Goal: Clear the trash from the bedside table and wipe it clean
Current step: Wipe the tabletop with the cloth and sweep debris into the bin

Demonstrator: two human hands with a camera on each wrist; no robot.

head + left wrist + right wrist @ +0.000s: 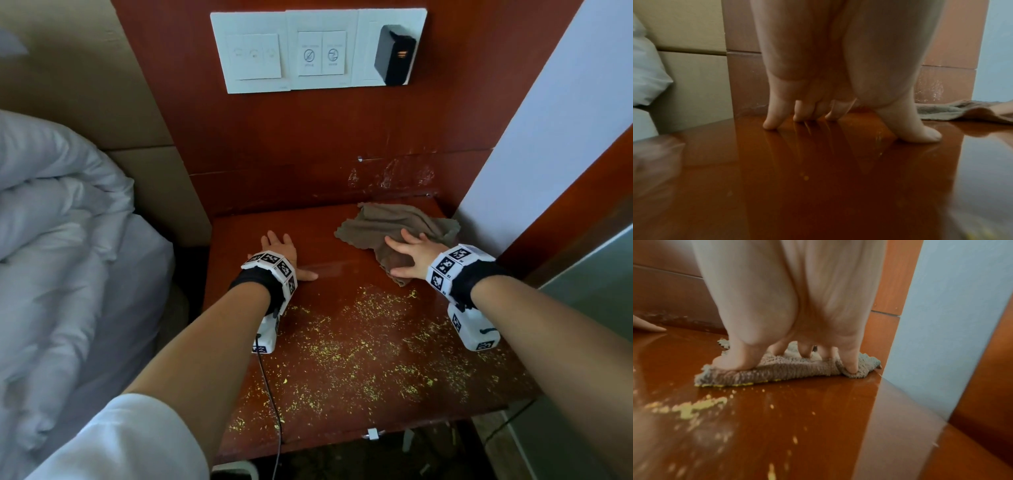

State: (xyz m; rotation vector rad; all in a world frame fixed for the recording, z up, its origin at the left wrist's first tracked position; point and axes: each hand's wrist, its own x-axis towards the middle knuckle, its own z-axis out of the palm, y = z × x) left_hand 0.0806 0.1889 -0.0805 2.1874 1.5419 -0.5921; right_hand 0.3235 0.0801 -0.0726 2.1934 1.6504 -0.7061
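The red-brown bedside table [342, 394] is strewn with small yellow crumbs [373, 346] over its near half; the crumbs [701, 405] show close up in the right wrist view. A grey-brown cloth [394, 222] lies bunched at the table's back right. My right hand [411, 255] presses flat on the cloth [781, 369] with spread, straight fingers [851, 365]. My left hand [281, 250] rests flat on the bare tabletop [818, 178] at the back left, fingers [772, 120] straight and touching the wood. The cloth [962, 112] lies to the right of that hand.
A bed with white bedding [58, 240] stands left of the table. A white wall [548, 144] closes the right side. On the wooden back panel are a switch plate [308, 51] and a black charger [394, 54]. A black cable [270, 394] hangs from my left wrist.
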